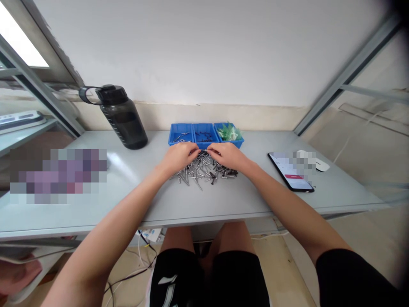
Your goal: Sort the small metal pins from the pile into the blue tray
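Over the back of a loose pile of silver and dark screws or rivets (200,168), my left hand (182,154) and my right hand (228,154) nearly meet at the fingertips. The fingers of each are closed in a pinch, and a small thin light piece seems to run between them, too small to name. Right behind them stand three joined blue bins: the left bin (180,128) has a few silver pieces, the middle bin (204,128) dark ones, and the right bin (239,144) green and clear plastic pieces.
A dark water bottle (124,123) stands at the back left of the grey table (198,209). To the right lie a lit phone (292,172) and a white mouse (321,165). A blurred-out purple patch covers the left side. Metal posts rise at both sides.
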{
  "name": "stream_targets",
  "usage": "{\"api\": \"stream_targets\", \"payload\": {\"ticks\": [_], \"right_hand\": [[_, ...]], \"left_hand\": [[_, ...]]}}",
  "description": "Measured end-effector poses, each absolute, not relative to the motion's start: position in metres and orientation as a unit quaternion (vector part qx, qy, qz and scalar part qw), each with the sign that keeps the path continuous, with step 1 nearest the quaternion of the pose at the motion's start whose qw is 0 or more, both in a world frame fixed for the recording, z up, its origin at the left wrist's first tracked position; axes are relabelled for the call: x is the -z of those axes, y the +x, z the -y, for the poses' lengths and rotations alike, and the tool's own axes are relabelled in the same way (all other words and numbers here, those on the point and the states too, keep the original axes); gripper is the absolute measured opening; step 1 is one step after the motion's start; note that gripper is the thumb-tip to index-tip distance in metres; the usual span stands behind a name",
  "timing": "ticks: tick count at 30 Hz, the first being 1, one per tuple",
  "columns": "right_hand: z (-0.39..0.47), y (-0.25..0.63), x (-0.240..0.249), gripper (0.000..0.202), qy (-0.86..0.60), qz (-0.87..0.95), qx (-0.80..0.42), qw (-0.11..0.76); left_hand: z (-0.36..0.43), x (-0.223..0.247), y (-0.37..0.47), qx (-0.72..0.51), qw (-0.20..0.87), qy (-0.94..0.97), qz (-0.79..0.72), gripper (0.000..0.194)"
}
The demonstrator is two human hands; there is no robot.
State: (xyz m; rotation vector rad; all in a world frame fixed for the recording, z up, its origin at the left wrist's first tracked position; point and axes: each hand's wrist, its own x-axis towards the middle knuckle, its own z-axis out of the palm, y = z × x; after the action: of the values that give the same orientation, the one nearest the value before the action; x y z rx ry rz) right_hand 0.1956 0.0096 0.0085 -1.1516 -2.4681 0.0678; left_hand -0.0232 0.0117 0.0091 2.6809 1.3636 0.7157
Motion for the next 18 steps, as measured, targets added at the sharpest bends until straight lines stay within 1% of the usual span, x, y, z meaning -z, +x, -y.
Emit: {"api": "stream_targets", "payload": {"ticks": [3,6,9,14,18], "right_hand": [[-0.011,0.196,-0.007,0.026,-0.410,0.886,-0.021,0.215],[-0.011,0.196,-0.007,0.027,-0.407,0.884,-0.024,0.230],[-0.010,0.196,-0.008,0.028,-0.408,0.879,-0.028,0.247],[-0.009,0.195,-0.007,0.026,-0.389,0.883,-0.029,0.259],[-0.010,0.194,-0.003,0.026,-0.371,0.897,-0.006,0.239]], "left_hand": [[-0.011,-0.009,-0.022,-0.258,0.070,0.866,-0.423,0.021],[-0.011,-0.009,-0.018,-0.314,0.126,0.856,-0.391,0.020],[-0.010,-0.008,-0.014,-0.370,0.158,0.832,-0.383,0.018],[-0.010,-0.007,-0.011,-0.407,0.178,0.811,-0.381,0.014],[-0.009,-0.006,-0.011,-0.390,0.168,0.827,-0.369,0.013]]}}
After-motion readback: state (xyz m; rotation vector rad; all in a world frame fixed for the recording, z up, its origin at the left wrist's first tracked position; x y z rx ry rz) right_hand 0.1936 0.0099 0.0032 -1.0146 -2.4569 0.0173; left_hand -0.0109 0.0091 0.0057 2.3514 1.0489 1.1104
